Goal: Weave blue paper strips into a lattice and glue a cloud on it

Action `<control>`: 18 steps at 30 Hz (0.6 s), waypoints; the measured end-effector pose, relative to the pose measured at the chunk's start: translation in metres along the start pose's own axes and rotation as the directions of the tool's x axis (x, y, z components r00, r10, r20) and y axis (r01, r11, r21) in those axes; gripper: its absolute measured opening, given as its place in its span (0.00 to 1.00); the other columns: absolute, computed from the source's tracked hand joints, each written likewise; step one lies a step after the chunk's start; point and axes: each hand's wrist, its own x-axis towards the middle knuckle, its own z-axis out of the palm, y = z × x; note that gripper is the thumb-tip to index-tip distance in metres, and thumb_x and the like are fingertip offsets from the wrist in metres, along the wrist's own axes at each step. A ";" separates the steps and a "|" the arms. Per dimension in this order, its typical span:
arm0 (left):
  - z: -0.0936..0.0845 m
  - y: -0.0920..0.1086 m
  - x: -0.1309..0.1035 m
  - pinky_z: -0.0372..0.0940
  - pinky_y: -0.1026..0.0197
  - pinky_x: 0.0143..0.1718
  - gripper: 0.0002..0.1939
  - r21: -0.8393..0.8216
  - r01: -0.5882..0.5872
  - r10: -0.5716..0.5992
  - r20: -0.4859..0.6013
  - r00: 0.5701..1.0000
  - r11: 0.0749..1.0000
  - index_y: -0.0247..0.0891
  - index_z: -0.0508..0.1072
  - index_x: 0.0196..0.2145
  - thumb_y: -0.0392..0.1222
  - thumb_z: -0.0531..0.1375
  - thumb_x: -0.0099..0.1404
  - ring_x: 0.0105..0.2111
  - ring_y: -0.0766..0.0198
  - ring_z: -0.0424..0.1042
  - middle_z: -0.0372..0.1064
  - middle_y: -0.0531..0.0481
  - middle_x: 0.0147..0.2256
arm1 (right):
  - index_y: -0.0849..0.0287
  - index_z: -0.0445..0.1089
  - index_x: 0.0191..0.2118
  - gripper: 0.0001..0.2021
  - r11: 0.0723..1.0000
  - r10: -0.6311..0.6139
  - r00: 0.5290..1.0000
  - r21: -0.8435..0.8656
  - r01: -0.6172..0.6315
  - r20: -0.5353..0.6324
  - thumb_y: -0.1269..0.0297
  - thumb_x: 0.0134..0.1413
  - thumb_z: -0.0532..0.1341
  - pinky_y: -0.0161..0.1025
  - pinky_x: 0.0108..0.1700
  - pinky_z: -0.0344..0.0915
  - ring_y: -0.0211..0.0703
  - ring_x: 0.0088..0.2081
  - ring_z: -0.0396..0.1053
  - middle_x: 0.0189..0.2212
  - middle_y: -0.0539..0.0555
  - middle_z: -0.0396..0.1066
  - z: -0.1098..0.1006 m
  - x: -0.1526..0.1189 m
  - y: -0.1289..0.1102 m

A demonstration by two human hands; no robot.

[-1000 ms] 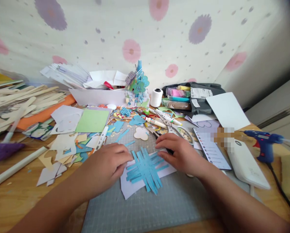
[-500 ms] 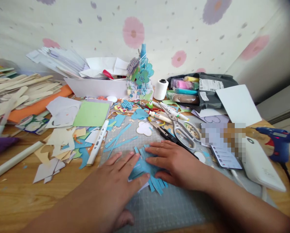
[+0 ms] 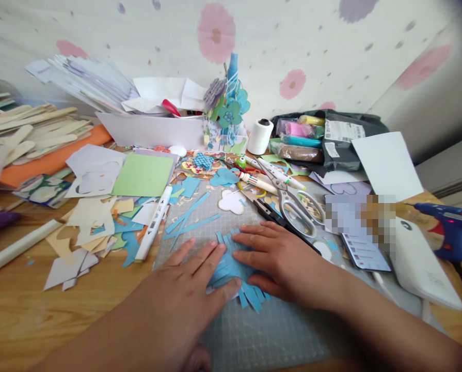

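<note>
A mat of crossed blue paper strips (image 3: 231, 269) lies on the grey cutting mat (image 3: 269, 336). My left hand (image 3: 188, 281) rests on its left side with fingers stretched out and apart. From the right, my right hand (image 3: 281, 261) lies flat over the strips, fingers also spread. Strip ends stick out above and below between the hands. Several loose blue strips (image 3: 188, 214) lie just beyond my left fingertips. Beyond my right fingers are a white flower-shaped cutout (image 3: 231, 201), a black craft knife (image 3: 279, 219) and grey scissors (image 3: 298, 209).
Paper scraps (image 3: 95, 217), a white marker (image 3: 154, 225) and green paper (image 3: 141, 175) lie left. A phone (image 3: 366, 253), a white power bank (image 3: 424, 268) and a blue glue gun (image 3: 447, 227) sit right. Behind stand a thread spool (image 3: 260, 137) and a decorated blue bottle shape (image 3: 233, 72).
The camera view has shifted slightly. Both hands stay on the blue strips in nearly the same places, and the left thumb has slid a little up and to the right.
</note>
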 end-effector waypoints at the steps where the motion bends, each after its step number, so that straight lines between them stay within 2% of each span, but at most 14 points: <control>1: 0.000 0.001 0.001 0.51 0.28 0.57 0.40 0.013 0.002 -0.002 -0.001 1.000 1.000 0.51 0.70 0.55 0.40 0.73 0.43 0.61 0.33 0.53 0.56 0.35 0.62 | 0.54 0.68 0.55 0.17 1.000 0.002 1.000 -0.004 -0.002 0.004 0.60 0.60 0.60 0.59 0.60 0.55 0.56 0.60 0.61 0.60 0.56 0.63 0.000 0.000 0.000; 7: -0.005 -0.001 -0.004 0.54 0.27 0.54 0.39 0.059 0.003 -0.006 0.065 0.998 0.998 0.53 0.67 0.57 0.43 0.72 0.46 0.61 0.32 0.54 0.57 0.36 0.62 | 0.53 0.69 0.55 0.18 1.000 0.010 1.000 0.020 -0.010 0.002 0.59 0.59 0.61 0.60 0.60 0.54 0.57 0.60 0.61 0.60 0.56 0.64 -0.002 0.000 0.000; 11: -0.007 -0.013 -0.011 0.52 0.29 0.57 0.37 0.034 -0.035 0.036 -0.056 0.998 0.999 0.56 0.66 0.57 0.45 0.71 0.49 0.61 0.35 0.55 0.56 0.41 0.63 | 0.55 0.70 0.54 0.18 0.994 -0.005 0.993 0.108 0.018 -0.120 0.63 0.58 0.63 0.54 0.61 0.54 0.52 0.60 0.61 0.59 0.57 0.66 -0.008 -0.005 0.012; 13: -0.006 -0.016 -0.012 0.52 0.30 0.58 0.37 0.038 -0.065 0.068 -0.082 0.994 0.997 0.56 0.66 0.57 0.46 0.70 0.50 0.61 0.36 0.55 0.56 0.42 0.63 | 0.55 0.71 0.52 0.17 0.994 -0.006 0.988 0.106 0.023 -0.157 0.66 0.56 0.64 0.53 0.60 0.56 0.52 0.60 0.61 0.58 0.57 0.66 -0.012 -0.008 0.019; 18: 0.000 -0.008 -0.005 0.52 0.28 0.57 0.44 0.046 -0.067 0.068 -0.016 0.998 0.997 0.58 0.60 0.61 0.47 0.72 0.48 0.63 0.34 0.49 0.50 0.40 0.65 | 0.53 0.70 0.53 0.22 1.000 -0.008 0.998 0.026 0.010 -0.070 0.60 0.52 0.68 0.58 0.60 0.55 0.57 0.61 0.59 0.59 0.56 0.66 -0.016 -0.011 0.027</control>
